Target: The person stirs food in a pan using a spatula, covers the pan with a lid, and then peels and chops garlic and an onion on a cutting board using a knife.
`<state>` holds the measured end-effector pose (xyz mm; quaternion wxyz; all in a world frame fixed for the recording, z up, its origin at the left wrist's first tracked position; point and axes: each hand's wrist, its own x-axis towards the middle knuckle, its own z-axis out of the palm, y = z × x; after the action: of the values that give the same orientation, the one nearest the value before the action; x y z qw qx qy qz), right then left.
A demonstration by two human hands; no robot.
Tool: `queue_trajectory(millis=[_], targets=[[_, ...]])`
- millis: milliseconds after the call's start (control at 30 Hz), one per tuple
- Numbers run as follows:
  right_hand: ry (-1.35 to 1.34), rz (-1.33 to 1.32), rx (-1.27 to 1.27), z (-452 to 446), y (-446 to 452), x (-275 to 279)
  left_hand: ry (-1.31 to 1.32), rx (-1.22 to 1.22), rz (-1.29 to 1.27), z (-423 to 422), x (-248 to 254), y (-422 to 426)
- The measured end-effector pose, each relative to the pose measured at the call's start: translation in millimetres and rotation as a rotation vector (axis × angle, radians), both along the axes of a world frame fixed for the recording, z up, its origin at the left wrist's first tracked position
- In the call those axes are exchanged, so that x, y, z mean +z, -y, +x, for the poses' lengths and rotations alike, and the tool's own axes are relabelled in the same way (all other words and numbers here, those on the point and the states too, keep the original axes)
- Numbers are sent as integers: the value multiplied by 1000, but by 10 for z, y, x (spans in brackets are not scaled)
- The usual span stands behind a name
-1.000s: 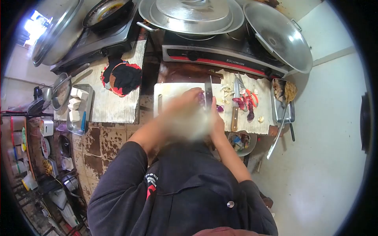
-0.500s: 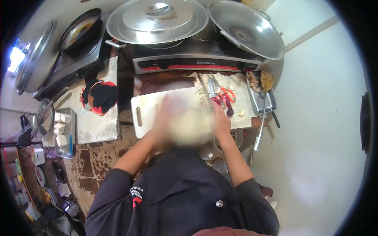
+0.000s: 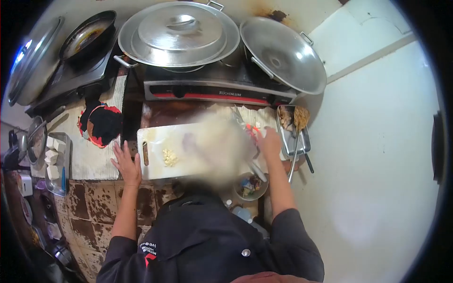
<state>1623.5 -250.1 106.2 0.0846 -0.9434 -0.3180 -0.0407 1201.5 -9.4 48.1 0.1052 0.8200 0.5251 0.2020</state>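
Note:
My left hand [image 3: 126, 165] is open with fingers spread, just left of the white cutting board [image 3: 151, 137] and beside the striped mat. A small heap of chopped pale pieces, like garlic, [image 3: 170, 158] lies on the board's left part. A large pale blur [image 3: 214, 146] covers the board's middle and right; I cannot make out what it is. My right hand [image 3: 270, 144] reaches down at the board's right side, near orange-handled scissors [image 3: 254, 129] partly hidden by the blur. Its fingertips are too unclear to show whether they hold anything.
A stove [image 3: 217, 92] carries a large lidded pan [image 3: 132, 45] and a wide wok [image 3: 292, 61]. At the right, a metal tray [image 3: 304, 141] holds food and utensils. A bowl of scraps [image 3: 252, 188] sits below the board. White blocks [image 3: 53, 158] fill a tray on the left.
My left hand has moved left, off the pale blurred thing and away from the board. The right hand shifted to the scissors' side. Chopped pieces now show on the board; the view has shifted.

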Motion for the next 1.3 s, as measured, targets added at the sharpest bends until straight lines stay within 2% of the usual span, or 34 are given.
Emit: queue_trajectory(millis=[133, 267, 333, 433, 533, 633, 733, 833, 1033, 1133, 1233, 1300], targets=[[262, -213, -48, 1147, -289, -152, -172, 215, 113, -97, 47, -105], [57, -333, -98, 1591, -533, -208, -267, 323, 139, -382, -84, -159], [8, -377, -87, 1767, -595, -306, -258, 295, 154, -379, -70, -160], [-117, -324, -25, 1886, -618, -310, -239, 341, 193, -325, -79, -160], [10, -428, -16, 2065, -658, -420, -218, 337, 237, -312, -105, -147], [355, -651, 233, 1925, -688, -295, -250, 349, 255, -337, -176, -165], [872, -593, 512, 2115, -633, -532, -230, 351, 289, -339, -203, -180], [1028, -664, 651, 1875, -703, -408, -230, 356, 309, -365, -237, -184], [996, -795, 494, 1888, -748, -494, -209, 345, 330, -399, -274, -187], [692, -704, 459, 1962, -615, -337, -215, 349, 337, -412, -274, -199], [-365, -279, 252, 2008, -457, -122, -218, 343, 366, -450, -316, -202], [-1273, 614, 73, 1280, -330, 445, -217, 343, 374, -426, -308, -220]])
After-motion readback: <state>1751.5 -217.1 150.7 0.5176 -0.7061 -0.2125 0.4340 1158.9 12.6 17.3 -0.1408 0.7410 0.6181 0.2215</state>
